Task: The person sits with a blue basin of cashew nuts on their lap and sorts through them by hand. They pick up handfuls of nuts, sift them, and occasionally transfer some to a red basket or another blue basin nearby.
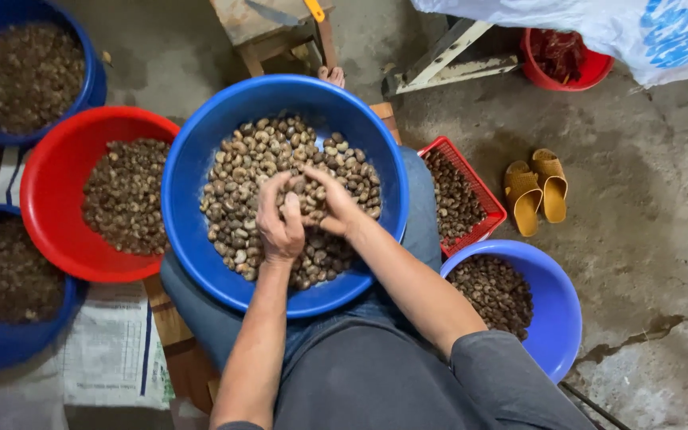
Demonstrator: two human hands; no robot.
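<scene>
A large blue basin [201,159] rests on my lap, filled with several pale brown cashew nuts [240,175]. Both hands meet over the middle of the pile. My left hand [279,223] is curled with its fingers closed around a few nuts. My right hand [330,201] reaches in from the right, fingers bent down onto the nuts beside the left hand. What the right fingers pinch is hidden.
A red basin [49,183] of darker nuts sits left of my lap, with blue basins at upper left [89,80] and lower left [9,350]. A red crate [483,199] and another blue basin [559,310] hold nuts on the right. Yellow slippers [535,191] lie on the concrete floor.
</scene>
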